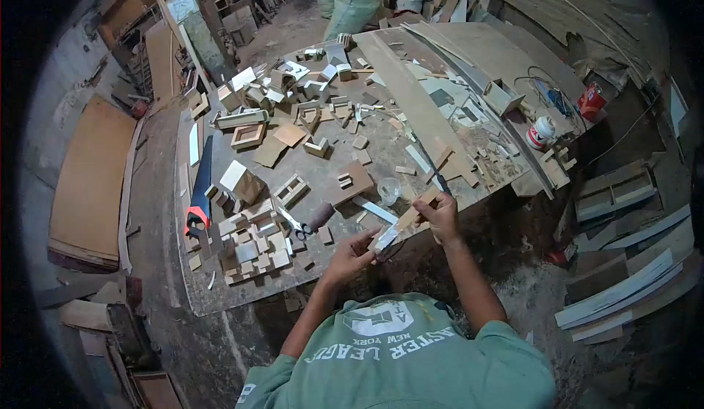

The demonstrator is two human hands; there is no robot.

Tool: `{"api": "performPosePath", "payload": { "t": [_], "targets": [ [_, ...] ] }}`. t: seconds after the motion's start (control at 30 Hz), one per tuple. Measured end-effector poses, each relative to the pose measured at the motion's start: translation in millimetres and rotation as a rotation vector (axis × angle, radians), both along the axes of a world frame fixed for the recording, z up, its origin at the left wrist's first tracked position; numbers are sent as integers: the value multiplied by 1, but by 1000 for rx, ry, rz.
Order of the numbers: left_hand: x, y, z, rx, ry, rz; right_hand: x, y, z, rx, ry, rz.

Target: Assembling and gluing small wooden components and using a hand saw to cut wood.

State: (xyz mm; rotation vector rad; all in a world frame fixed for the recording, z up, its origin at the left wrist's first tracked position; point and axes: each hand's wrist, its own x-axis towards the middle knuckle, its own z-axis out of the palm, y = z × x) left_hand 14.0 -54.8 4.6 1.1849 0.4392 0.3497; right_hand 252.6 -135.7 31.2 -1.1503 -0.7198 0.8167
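Note:
My right hand (pixel 438 218) grips the upper part of a narrow tan wooden strip (pixel 408 217) at the front edge of the worktable. My left hand (pixel 353 253) has its fingers around the strip's lower end, where a white patch shows; what that patch is, I cannot make out. Just beyond my hands lie a pale flat strip (pixel 374 209), a clear plastic cup (pixel 389 189) and a brown board (pixel 350 179). A dark spool (pixel 321 217) and white-handled scissors (pixel 293 224) rest left of them, beside small wooden blocks (pixel 260 247).
The worktable (pixel 326 161) carries many wooden pieces, a handsaw (pixel 202 189) at left, a long board (pixel 403 93), a glue bottle (pixel 540 132) and a red can (pixel 591 103) at right. Stacked sacks (pixel 350 14) stand behind; leaning panels (pixel 92 181) and offcuts (pixel 627 291) flank the table.

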Motion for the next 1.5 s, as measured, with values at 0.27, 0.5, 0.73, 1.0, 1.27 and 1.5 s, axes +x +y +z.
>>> {"api": "performPosePath", "payload": {
  "t": [0.27,0.5,0.73,1.0,1.27,1.5],
  "targets": [
    [1,-3,20,68,55,55,14,-11,9,95,167,-258],
    [9,-6,16,61,-20,122,-10,-31,23,143,286,-107],
    [10,-7,19,197,33,155,-13,-56,50,170,-593,-18],
    [19,-12,27,235,58,240,-35,-68,73,208,-1057,111],
    [21,-10,21,205,36,296,-53,-71,52,245,-1164,217],
    [19,-13,24,260,97,263,-49,-72,69,237,-1079,200]
  ]
}}
